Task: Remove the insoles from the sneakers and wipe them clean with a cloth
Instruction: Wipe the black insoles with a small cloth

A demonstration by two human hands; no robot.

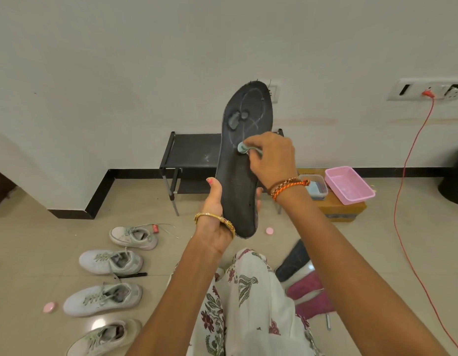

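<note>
The right hand (pixel 270 156) hides nearly all of the cloth (pixel 242 148); only a crumpled pale green bit shows at the fingertips. The insole (pixel 242 160) covers the left hand's (pixel 217 214) fingers, apart from the thumb and some tips at its right edge. It also hides the middle of the black rack (pixel 190 154). The nearest sneaker (pixel 104 337) is cut off by the bottom edge. The contents of the clear box (pixel 315 189) are too blurred to tell.
</note>
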